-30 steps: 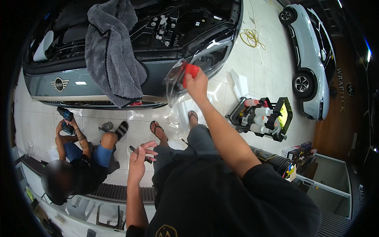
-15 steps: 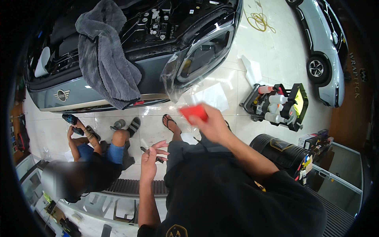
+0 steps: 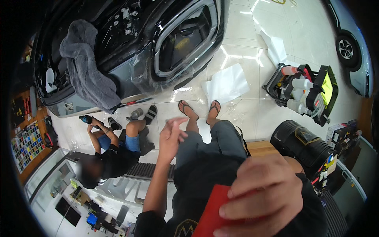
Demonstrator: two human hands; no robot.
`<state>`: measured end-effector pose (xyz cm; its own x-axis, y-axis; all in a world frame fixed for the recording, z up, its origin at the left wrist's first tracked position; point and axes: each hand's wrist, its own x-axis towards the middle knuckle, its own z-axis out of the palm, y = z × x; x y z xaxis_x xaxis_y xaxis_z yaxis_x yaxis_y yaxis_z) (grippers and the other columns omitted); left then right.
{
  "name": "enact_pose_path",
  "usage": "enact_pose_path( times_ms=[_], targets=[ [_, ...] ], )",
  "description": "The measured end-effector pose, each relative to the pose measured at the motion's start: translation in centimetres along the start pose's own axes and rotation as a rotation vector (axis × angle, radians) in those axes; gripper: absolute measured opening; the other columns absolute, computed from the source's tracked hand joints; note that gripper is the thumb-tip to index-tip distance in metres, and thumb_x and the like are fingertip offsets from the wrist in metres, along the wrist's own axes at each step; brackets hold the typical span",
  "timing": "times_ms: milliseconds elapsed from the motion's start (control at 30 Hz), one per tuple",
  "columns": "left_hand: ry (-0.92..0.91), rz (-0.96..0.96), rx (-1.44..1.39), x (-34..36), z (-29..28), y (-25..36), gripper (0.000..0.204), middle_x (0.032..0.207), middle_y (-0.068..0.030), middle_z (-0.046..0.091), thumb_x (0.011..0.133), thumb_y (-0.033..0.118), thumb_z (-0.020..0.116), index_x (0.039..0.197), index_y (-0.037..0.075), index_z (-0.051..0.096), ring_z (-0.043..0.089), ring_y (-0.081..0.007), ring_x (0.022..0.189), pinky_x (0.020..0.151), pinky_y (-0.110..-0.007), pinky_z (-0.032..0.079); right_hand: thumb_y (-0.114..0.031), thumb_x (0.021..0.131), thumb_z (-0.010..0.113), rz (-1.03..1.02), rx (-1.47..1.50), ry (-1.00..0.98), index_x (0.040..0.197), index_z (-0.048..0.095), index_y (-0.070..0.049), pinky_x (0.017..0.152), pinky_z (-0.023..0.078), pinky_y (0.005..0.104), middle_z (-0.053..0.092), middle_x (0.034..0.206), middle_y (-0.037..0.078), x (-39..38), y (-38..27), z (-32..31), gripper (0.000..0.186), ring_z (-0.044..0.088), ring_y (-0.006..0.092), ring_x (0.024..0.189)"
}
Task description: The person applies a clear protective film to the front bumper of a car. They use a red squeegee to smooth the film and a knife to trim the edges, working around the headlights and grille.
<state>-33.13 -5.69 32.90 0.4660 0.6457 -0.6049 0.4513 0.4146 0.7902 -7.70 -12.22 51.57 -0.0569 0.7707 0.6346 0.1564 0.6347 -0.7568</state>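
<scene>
Close to the camera at the lower right, my right hand (image 3: 266,193) is closed on a flat red squeegee card (image 3: 213,207). The card hangs before my dark shirt, partly covered by the fingers. My left hand (image 3: 172,136) is raised above my left thigh, its fingers curled and slightly blurred. Whatever it holds is hidden from view. Beyond my feet stands a grey car with its engine bay exposed. Clear film (image 3: 144,77) hangs around its headlight (image 3: 185,39), and a grey towel (image 3: 85,65) drapes over its front edge.
A co-worker (image 3: 118,154) sits low at the left by the bumper. White sheets (image 3: 229,83) lie on the tiled floor ahead. A cart of bottles (image 3: 302,93), a black drum (image 3: 304,144) and a second car (image 3: 355,51) are at the right.
My right hand has brought the red squeegee card back toward my body. My left hand has risen slightly; the dark slim tool seen in it earlier no longer shows. The view has shifted right.
</scene>
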Motion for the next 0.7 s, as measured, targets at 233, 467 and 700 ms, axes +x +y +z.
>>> enact_pose_path(
  times_ms=[233, 467, 700],
  targets=[
    [0.250, 0.351, 0.608, 16.9, 9.5, -3.0, 0.042, 0.155, -0.0182, 0.043, 0.107, 0.030, 0.050, 0.130, -0.002, 0.065, 0.065, -0.0405, 0.117, 0.095, -0.046, 0.053, -0.008, 0.076, 0.087, 0.531, 0.105, 0.036, 0.112, 0.076, -0.002, 0.067, 0.051, 0.0294, 0.066, 0.107, 0.011, -9.4, 3.5, -2.6, 0.039, 0.065, 0.0219, 0.082],
    [-0.032, 0.117, 1.020, 12.9, 10.1, -7.7, 0.030, 0.156, -0.0129, 0.046, 0.100, 0.023, 0.059, 0.115, 0.000, 0.070, 0.067, -0.0390, 0.112, 0.088, -0.048, 0.057, -0.001, 0.079, 0.081, 0.749, 0.084, 0.114, 0.114, 0.074, -0.001, 0.071, 0.052, 0.0297, 0.066, 0.112, 0.013, -16.3, 5.0, -4.6, 0.035, 0.066, 0.0222, 0.086],
    [-0.133, 0.001, 0.061, 7.1, 8.4, -5.0, 0.061, 0.148, -0.0122, 0.056, 0.113, 0.045, 0.034, 0.125, -0.003, 0.069, 0.056, -0.0234, 0.130, 0.105, -0.037, 0.044, 0.003, 0.087, 0.068, 0.643, 0.221, 0.235, 0.119, 0.070, -0.001, 0.082, 0.053, 0.0362, 0.065, 0.121, 0.016, -17.2, 7.7, -2.9, 0.032, 0.068, 0.0278, 0.099]
  ],
)
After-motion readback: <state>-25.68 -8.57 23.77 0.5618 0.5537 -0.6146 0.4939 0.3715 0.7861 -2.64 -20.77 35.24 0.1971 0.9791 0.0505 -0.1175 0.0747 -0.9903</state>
